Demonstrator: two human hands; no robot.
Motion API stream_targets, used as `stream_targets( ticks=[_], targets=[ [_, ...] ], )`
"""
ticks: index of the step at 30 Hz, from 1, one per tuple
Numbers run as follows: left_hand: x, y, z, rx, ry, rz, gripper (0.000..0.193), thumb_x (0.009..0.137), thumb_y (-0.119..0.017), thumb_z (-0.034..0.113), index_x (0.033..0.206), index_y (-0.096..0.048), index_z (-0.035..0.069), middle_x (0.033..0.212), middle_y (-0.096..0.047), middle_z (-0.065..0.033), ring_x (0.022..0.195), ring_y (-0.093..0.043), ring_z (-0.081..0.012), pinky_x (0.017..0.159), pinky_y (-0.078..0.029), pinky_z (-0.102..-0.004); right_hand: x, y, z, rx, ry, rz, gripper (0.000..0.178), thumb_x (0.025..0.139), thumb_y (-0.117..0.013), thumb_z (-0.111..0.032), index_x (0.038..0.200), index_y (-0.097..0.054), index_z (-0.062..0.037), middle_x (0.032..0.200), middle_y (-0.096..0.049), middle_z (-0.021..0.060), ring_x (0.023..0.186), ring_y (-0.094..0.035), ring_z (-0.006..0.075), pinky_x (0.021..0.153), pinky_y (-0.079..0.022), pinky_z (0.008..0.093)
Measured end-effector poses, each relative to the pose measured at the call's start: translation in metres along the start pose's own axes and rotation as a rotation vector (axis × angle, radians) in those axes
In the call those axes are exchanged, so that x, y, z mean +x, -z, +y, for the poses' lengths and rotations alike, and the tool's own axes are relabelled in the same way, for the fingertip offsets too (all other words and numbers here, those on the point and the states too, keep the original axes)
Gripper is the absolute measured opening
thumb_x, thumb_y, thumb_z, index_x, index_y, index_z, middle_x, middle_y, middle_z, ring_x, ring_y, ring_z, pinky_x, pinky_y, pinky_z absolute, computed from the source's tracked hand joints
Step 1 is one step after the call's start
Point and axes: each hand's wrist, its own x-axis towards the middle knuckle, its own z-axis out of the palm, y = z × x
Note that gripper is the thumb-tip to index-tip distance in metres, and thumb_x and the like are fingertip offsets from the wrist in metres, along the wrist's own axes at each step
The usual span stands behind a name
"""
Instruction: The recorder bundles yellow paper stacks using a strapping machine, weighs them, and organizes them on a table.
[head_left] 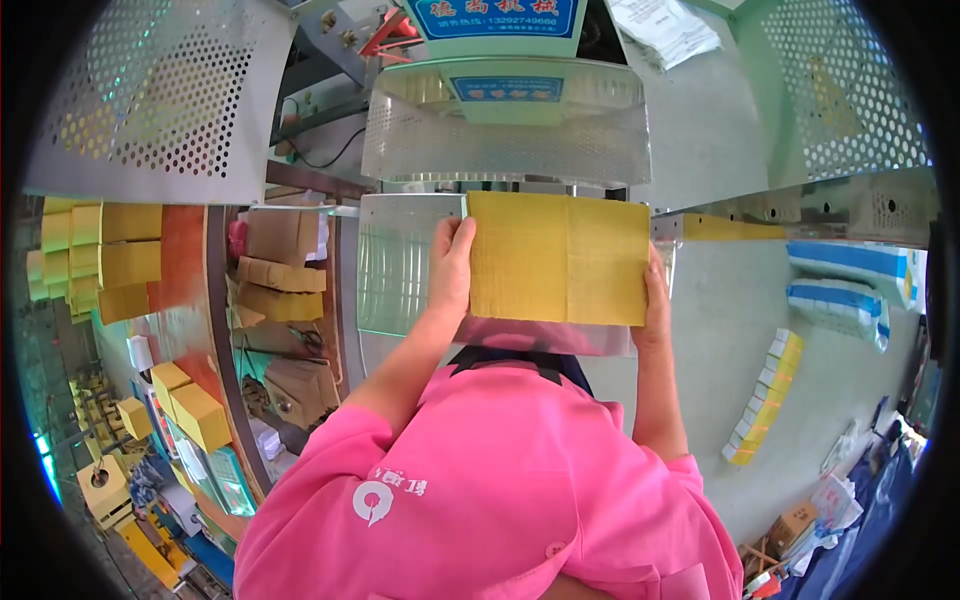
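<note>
In front of my chest is a wide yellow paper-like slab, with a seam down its middle that splits it into two halves. My left hand grips its left edge, and my right hand grips the right edge. Some of the fingers are hidden behind the slab. Beneath it, a shiny metal plate of the machine shows on the left. Just beyond the slab's far edge stands the machine's clear guard.
Perforated metal panels flank the machine. To the left, a reddish-brown table carries yellow blocks, and cardboard pieces sit beside it. On the right, a row of yellow-and-white bundles and blue-and-white packages lie on the grey floor.
</note>
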Motion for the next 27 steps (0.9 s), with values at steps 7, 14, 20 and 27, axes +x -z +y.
stream_targets(
  ticks=[7, 14, 20, 27],
  targets=[
    [-0.012, -0.013, 0.007, 0.085, -0.034, -0.004, 0.029, 0.099, -0.055, 0.033, 0.103, -0.053, 0.005, 0.095, -0.053, -0.001, 0.087, -0.049, -0.0094, 0.079, -0.042, -0.0265, 0.001, 0.0, -0.001, 0.08, -0.015, 0.04, 0.051, 0.101, -0.046, -0.029, 0.144, -0.041, -0.0019, 0.142, -0.047, 0.0085, 0.131, -0.043, 0.0198, 0.109, -0.033, 0.0331],
    [-0.017, -0.024, -0.001, 0.204, -0.169, 0.151, 0.033, 0.1, -0.053, 0.031, 0.114, -0.053, 0.002, 0.106, -0.059, -0.0062, 0.098, -0.053, -0.015, 0.088, -0.043, -0.0315, 0.001, 0.0, 0.0, 0.048, -0.005, 0.007, 0.052, 0.102, -0.041, -0.03, 0.145, -0.038, -0.0023, 0.144, -0.045, 0.0093, 0.133, -0.041, 0.0213, 0.11, -0.032, 0.0346],
    [-0.019, -0.02, -0.004, 0.407, -0.31, 0.168, 0.021, 0.1, -0.051, 0.021, 0.106, -0.052, 0.0, 0.114, -0.062, -0.0131, 0.097, -0.057, -0.0191, 0.087, -0.045, -0.0329, -0.002, -0.001, -0.003, 0.094, -0.012, 0.027, 0.05, 0.102, -0.044, -0.027, 0.145, -0.039, -0.0019, 0.143, -0.046, 0.0088, 0.131, -0.044, 0.0201, 0.108, -0.034, 0.0334],
    [-0.016, -0.018, 0.003, 0.576, -0.477, 0.226, 0.011, 0.099, -0.047, 0.012, 0.099, -0.05, 0.001, 0.12, -0.063, -0.0159, 0.088, -0.059, -0.0215, 0.082, -0.047, -0.0334, -0.001, -0.001, -0.003, 0.048, -0.027, 0.029, 0.055, 0.1, -0.046, -0.033, 0.145, -0.04, -0.0021, 0.143, -0.047, 0.0091, 0.131, -0.044, 0.0209, 0.108, -0.035, 0.0339]
  ],
)
